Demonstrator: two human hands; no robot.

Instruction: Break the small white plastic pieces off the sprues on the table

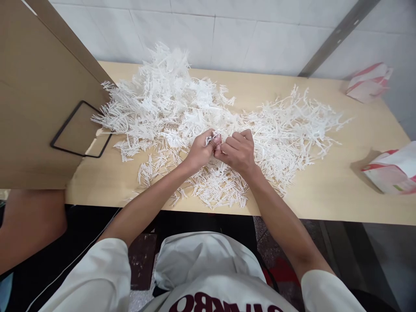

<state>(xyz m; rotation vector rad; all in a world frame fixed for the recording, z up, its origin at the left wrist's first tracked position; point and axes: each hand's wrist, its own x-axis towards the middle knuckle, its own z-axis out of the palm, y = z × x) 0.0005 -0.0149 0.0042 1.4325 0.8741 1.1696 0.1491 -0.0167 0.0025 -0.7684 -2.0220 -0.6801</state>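
White shirt (208,277) with lettering cut off, left hand (201,151) and right hand (238,151) pinching a small white piece (215,139), mostly hidden by fingers, over plastic sprues (182,104) on tabletop (351,190)

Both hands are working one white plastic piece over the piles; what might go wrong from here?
1. Loose small sticks lie right up to the table's front edge; a sweep of a forearm may push some off.
2. The left hand and right hand meet over the branched white pieces, so a dropped piece would be hard to find.
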